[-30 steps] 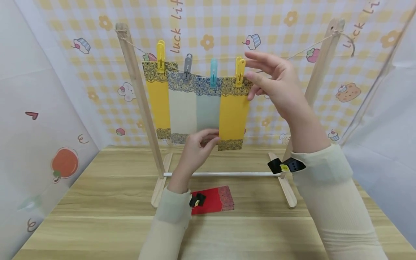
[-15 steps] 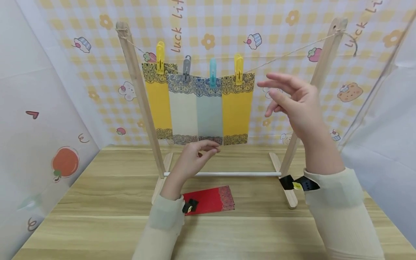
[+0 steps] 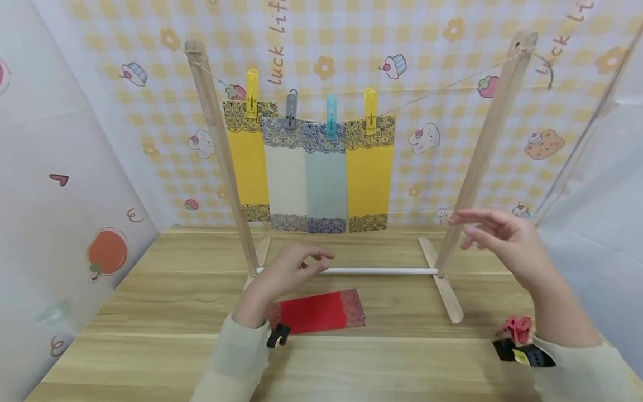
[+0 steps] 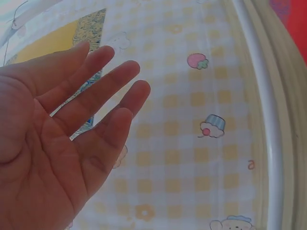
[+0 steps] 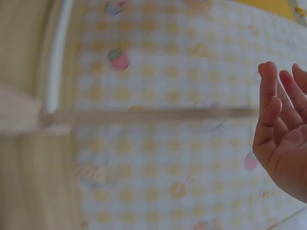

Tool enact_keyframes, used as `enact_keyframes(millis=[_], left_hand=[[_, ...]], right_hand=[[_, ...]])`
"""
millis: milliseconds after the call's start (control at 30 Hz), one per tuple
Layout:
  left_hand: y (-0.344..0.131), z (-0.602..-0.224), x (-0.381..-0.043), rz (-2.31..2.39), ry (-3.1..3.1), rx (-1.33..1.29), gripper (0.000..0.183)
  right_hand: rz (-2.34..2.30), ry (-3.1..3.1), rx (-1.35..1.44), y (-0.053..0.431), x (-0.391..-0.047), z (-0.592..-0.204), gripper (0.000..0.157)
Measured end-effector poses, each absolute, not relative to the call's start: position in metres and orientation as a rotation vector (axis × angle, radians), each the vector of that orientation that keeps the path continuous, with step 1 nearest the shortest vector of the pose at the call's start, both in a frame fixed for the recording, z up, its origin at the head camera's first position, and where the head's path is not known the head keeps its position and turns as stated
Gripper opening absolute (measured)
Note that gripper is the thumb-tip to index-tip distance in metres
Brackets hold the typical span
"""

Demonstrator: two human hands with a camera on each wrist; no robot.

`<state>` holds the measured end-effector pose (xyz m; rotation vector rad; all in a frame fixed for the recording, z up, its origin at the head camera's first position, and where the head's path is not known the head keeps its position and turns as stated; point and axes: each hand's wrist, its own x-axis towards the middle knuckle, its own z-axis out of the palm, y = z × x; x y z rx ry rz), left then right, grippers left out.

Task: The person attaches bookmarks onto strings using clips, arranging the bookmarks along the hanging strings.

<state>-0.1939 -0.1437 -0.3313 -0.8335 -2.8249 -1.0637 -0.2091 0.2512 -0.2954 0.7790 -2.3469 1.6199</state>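
In the head view my left hand [image 3: 288,273] hovers over the table with relaxed fingers and holds nothing. Below it lies a red paper strip [image 3: 316,312] with lace-patterned ends, one end partly behind the wrist. My right hand [image 3: 502,240] is in the air before the right post, fingers loosely bent around nothing. Several lace-edged strips hang from a string: a yellow one [image 3: 246,167] at left, then a cream one [image 3: 286,178], a pale blue-green one [image 3: 326,181] and another yellow one [image 3: 369,178]. Yellow [image 3: 370,111], grey [image 3: 291,109] and blue [image 3: 331,114] clothespins hold them.
The string [image 3: 442,88] spans two wooden posts [image 3: 484,145] on flat feet, joined low down by a white rod [image 3: 382,271]. A small red object [image 3: 517,328] sits beside the right wrist. Behind stands a checked cloth [image 3: 321,33] with cartoon prints.
My right hand has left the right yellow clothespin and moved down and right. My left hand has come off the strips' lower edge and dropped toward the table. The right yellow strip hangs free.
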Motion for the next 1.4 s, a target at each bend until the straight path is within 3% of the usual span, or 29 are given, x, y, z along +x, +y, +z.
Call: enact_keyframes(millis=[467,667,867,1133,1400], left_hand=[[-0.166,-0.364,-0.18,-1.08,-2.93,-0.802,0.027],[-0.164,-0.376,-0.181,-1.028,-3.023,-0.784,0.029],[-0.157,-0.383,-0.185,-0.943,-3.11,-0.823,0.038],[-0.149,-0.389,-0.184,-0.859,-3.22,-0.707,0.048],[-0.146,-0.392,-0.185,-0.721,-3.289,-0.634,0.058]], right_hand=[[1.028,-2.901,0.584,0.354,-0.18,-0.375,0.032],[0.935,-2.958,0.71,0.38,-0.179,-0.393,0.03],[0.894,-2.788,0.937,0.394,-0.183,-0.41,0.038],[0.536,-2.877,0.783,0.398,-0.181,-0.418,0.034],[0.513,-3.031,0.786,0.393,-0.188,-0.416,0.027]])
